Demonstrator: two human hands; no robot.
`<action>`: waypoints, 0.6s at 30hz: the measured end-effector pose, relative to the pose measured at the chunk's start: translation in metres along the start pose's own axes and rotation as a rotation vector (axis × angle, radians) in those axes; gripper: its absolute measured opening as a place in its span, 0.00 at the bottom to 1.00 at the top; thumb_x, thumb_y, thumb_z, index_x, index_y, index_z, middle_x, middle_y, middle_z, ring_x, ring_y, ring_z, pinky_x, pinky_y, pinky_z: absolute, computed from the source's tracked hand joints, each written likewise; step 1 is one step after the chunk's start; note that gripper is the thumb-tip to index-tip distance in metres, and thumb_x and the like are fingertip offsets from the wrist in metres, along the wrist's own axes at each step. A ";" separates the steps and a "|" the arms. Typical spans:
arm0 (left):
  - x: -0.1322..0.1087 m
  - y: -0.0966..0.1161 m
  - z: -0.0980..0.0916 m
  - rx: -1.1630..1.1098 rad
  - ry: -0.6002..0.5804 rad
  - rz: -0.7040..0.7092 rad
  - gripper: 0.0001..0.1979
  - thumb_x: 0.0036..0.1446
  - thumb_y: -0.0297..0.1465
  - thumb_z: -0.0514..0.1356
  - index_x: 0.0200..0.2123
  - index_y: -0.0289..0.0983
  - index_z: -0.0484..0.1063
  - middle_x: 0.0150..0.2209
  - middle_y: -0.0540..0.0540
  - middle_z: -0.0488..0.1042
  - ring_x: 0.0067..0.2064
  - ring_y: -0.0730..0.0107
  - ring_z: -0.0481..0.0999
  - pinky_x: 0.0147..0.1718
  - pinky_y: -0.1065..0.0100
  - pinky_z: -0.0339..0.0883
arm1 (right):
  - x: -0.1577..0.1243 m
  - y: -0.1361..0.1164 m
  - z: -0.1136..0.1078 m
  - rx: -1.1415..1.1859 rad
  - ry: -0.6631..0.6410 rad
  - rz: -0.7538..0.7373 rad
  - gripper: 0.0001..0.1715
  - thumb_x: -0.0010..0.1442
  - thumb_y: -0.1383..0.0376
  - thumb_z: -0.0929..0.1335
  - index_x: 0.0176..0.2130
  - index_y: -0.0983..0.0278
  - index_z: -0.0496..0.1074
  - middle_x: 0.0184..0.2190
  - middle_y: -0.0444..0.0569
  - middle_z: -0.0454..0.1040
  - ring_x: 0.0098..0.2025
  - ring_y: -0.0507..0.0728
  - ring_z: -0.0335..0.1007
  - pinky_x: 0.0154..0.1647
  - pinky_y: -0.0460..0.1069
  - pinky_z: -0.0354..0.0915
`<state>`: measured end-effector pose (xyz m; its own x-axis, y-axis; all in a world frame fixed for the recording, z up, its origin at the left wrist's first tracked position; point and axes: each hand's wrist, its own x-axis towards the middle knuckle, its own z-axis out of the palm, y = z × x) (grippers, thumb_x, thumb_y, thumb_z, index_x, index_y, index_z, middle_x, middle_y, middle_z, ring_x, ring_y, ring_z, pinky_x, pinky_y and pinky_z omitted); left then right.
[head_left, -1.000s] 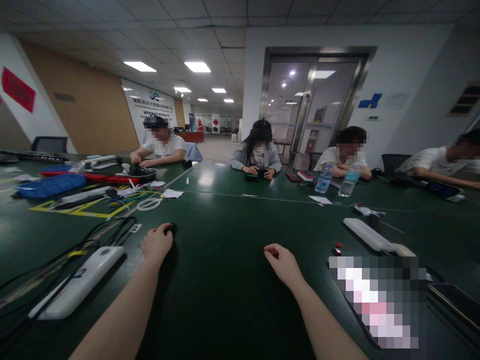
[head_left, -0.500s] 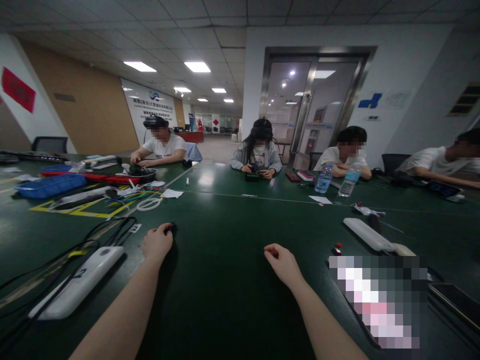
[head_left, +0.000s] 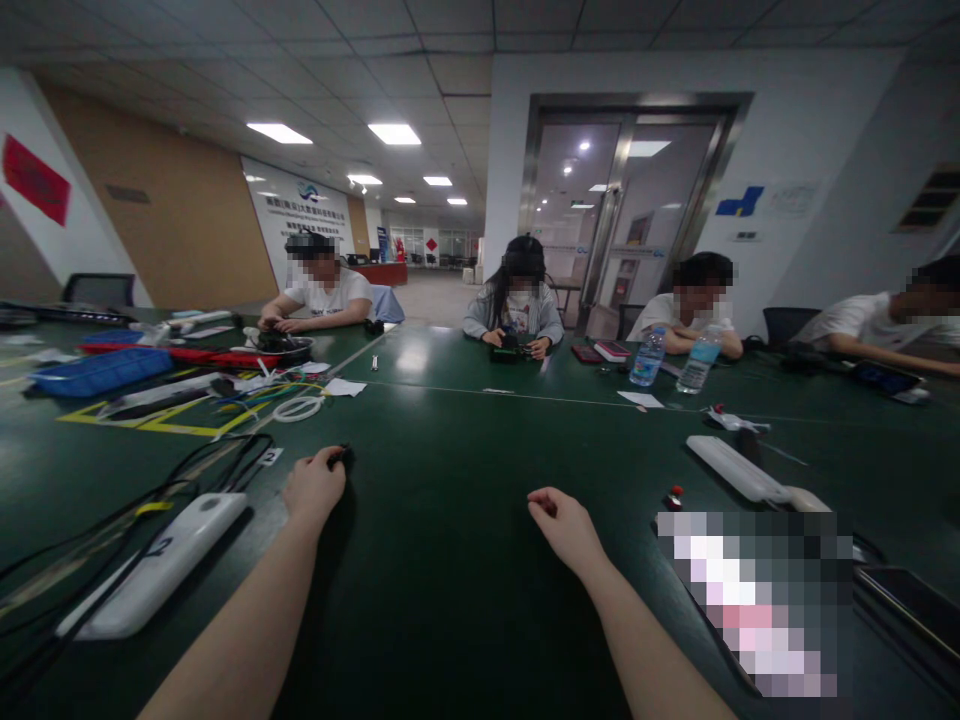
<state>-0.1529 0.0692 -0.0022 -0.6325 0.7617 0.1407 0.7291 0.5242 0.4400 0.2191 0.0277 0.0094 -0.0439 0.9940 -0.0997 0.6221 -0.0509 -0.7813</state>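
The left hand (head_left: 315, 487) is curled around a small black thing (head_left: 342, 457), too small to tell what it is. The right hand (head_left: 566, 530) lies half open on the green worktop (head_left: 450, 600), holding nothing. A white power strip (head_left: 161, 565) with black wires (head_left: 217, 465) sits near the left hand, and another white power strip (head_left: 735, 470) sits beyond the right hand.

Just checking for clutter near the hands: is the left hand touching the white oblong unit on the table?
Apart. The head view shows the dark green table running between the left hand and the white oblong unit.
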 end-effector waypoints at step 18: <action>0.000 0.000 0.000 0.010 -0.020 -0.001 0.20 0.55 0.37 0.49 0.51 0.49 0.68 0.50 0.38 0.66 0.51 0.47 0.67 0.45 0.51 0.63 | 0.004 0.006 0.002 -0.005 0.000 0.000 0.14 0.57 0.64 0.63 0.44 0.62 0.71 0.41 0.48 0.73 0.42 0.55 0.70 0.42 0.49 0.66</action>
<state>-0.1529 0.0692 -0.0018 -0.6278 0.7687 0.1225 0.7313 0.5287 0.4309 0.2208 0.0308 0.0033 -0.0439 0.9941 -0.0996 0.6258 -0.0504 -0.7784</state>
